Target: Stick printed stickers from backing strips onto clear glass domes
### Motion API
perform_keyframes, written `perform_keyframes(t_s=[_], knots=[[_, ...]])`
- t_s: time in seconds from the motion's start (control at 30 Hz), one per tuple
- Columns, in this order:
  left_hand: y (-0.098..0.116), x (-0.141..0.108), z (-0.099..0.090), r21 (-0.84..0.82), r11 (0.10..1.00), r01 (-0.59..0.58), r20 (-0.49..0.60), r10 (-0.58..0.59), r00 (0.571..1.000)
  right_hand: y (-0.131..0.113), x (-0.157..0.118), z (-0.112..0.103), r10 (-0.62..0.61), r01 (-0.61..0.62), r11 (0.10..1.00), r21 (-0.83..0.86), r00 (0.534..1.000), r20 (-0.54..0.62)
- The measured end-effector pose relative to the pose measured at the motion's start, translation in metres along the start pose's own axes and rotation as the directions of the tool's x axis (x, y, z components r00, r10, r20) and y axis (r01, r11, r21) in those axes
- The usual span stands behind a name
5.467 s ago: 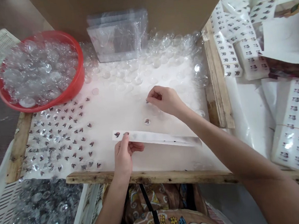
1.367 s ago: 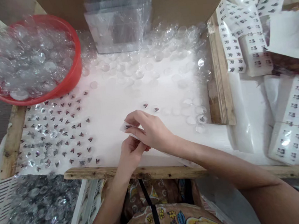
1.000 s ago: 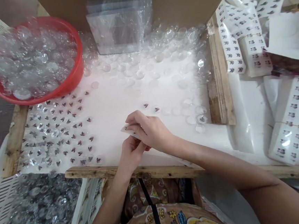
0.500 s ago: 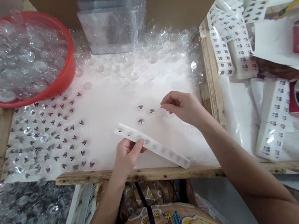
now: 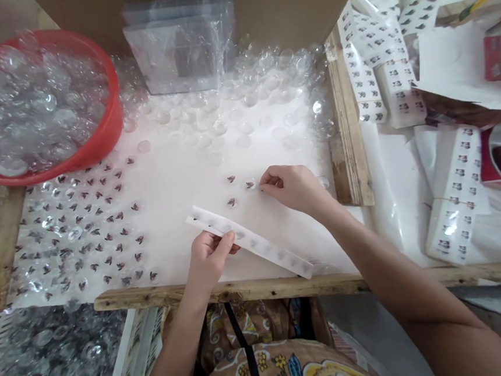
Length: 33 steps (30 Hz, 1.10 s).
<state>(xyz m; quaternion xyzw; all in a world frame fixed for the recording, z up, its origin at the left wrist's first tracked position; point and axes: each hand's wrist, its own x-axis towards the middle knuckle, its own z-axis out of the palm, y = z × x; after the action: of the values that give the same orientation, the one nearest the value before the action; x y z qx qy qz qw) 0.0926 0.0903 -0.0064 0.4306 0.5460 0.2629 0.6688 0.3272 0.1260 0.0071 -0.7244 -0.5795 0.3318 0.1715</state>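
Observation:
A white sticker strip [image 5: 273,250] slants down to the right above the table's front edge, and my left hand [image 5: 212,254] pinches it near its left end, thumb on top. My right hand [image 5: 292,189] is over the white surface with thumb and index finger pressed together; what they hold, if anything, is too small to make out. Just left of those fingertips lies a clear disc with a dark print [image 5: 249,185]. Two more printed discs [image 5: 231,179] [image 5: 232,202] lie beside it. Many printed discs [image 5: 124,232] spread over the left side.
A red basin [image 5: 116,106] heaped with clear discs stands at the back left. Plastic-wrapped sheets [image 5: 181,53] and loose clear discs [image 5: 250,98] lie at the back. Wooden rails [image 5: 285,287] edge the table. Banded sticker strips [image 5: 455,193] lie at right, a crate of discs [image 5: 59,357] lower left.
My right hand has moved slightly left and down, its fingertips nearer the right-hand printed disc. The strip in my left hand is almost unchanged. The whole view has shifted a little.

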Motion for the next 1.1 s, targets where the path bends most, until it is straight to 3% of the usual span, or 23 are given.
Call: perform_keyframes(t_s=[0.27, 0.37, 0.5, 0.63, 0.77, 0.87, 1.0, 1.1], knots=[[0.001, -0.002, 0.001, 0.006, 1.0, -0.005, 0.006, 0.005, 1.0, 0.0, -0.006, 0.01, -0.13, 0.094, 0.961, -0.26, 0.983, -0.126], [0.002, -0.003, 0.0, 0.016, 1.0, 0.003, 0.006, -0.003, 1.0, 0.003, -0.002, 0.012, -0.168, 0.13, 0.965, -0.229, 0.974, -0.155], [0.002, -0.003, 0.0, 0.021, 1.0, 0.004, 0.01, -0.004, 1.0, 0.001, 0.007, 0.012, -0.124, 0.106, 0.986, -0.127, 0.981, -0.146], [0.002, -0.004, -0.001, 0.025, 1.0, 0.004, 0.014, -0.004, 1.0, -0.006, 0.014, 0.011, -0.104, 0.103, 0.995, -0.016, 0.991, -0.089], [0.001, -0.005, -0.001, -0.001, 1.0, 0.011, 0.018, -0.011, 1.0, -0.009, 0.011, 0.013, -0.136, 0.133, 0.991, -0.03, 0.985, -0.102], [0.003, -0.006, -0.002, -0.043, 0.999, 0.0, 0.031, 0.001, 1.0, -0.008, 0.005, 0.024, -0.257, 0.254, 0.966, -0.042, 0.96, -0.108], [0.012, -0.01, -0.006, -0.263, 0.965, 0.002, 0.15, 0.039, 0.988, -0.02, 0.003, 0.058, -0.416, 0.415, 0.909, 0.026, 0.909, 0.036], [0.018, -0.011, -0.013, -0.486, 0.873, 0.033, 0.207, 0.078, 0.975, -0.045, 0.008, 0.083, -0.561, 0.506, 0.82, 0.268, 0.804, 0.198]])
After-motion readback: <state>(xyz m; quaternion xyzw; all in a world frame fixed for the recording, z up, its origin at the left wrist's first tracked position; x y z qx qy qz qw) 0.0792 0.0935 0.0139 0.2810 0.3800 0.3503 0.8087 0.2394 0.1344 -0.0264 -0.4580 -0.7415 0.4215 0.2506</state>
